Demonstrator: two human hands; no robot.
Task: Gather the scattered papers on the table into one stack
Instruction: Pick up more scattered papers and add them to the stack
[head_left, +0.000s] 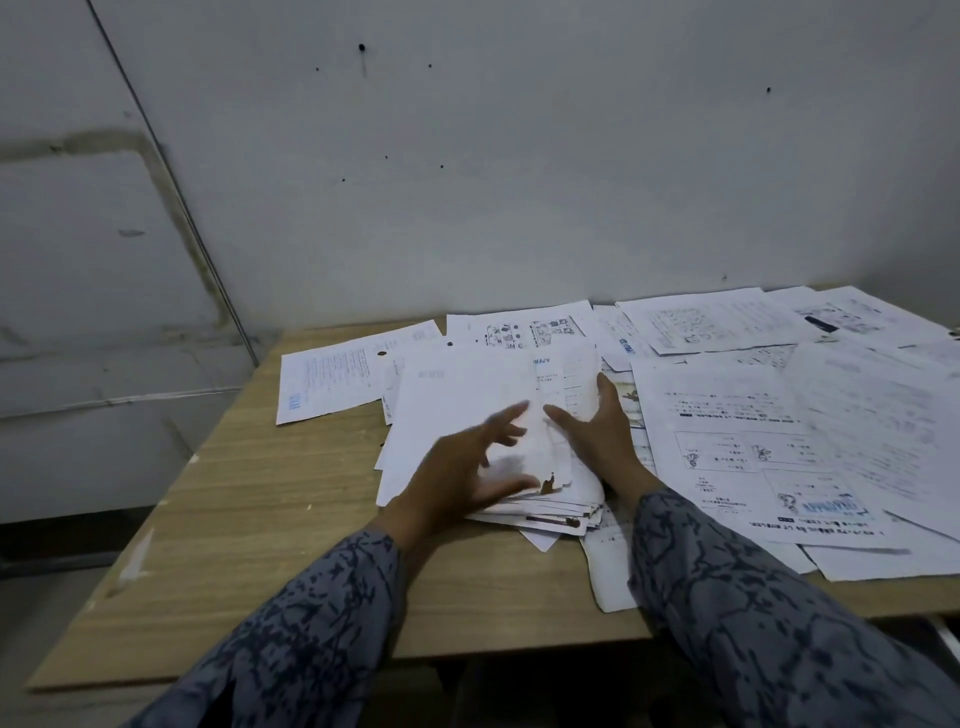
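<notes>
Grey, scuffed plaster wall (519, 171) fills the upper half of the frame behind a pale wood-grain laminate table (270, 519), where a person sorts paperwork. At centre, the left hand (457, 467), blurred, hovers with spread, nearly straight fingers (506, 415) over a thick, uneven stack of white printed sheets (483, 410); whether those fingers actually touch the top sheet cannot be told. Beside it the right hand (597, 431) stands on edge against the stack's right side, fingers straight and thumb raised, pressing rather than gripping. The stack's lower edge, near the wrists, shows ragged, brown-stained corners (550, 486) fanning out over a few loose pages beneath. Both forearms enter from the bottom of the frame in loose grey sleeves with a dark branching print (753, 613). Outward from the hands, a single white form with a blue stamp (332, 379) lies apart at centre left. Toward the right edge, large white worksheets with cartoon drawings and printed text (753, 457) overlap one another across the table, reaching back to the wall, where a sheet carrying a small dark oblong object (821, 323) sits at the upper right of the spread. A thin dark cable (171, 171) runs diagonally down the wall at upper left.
</notes>
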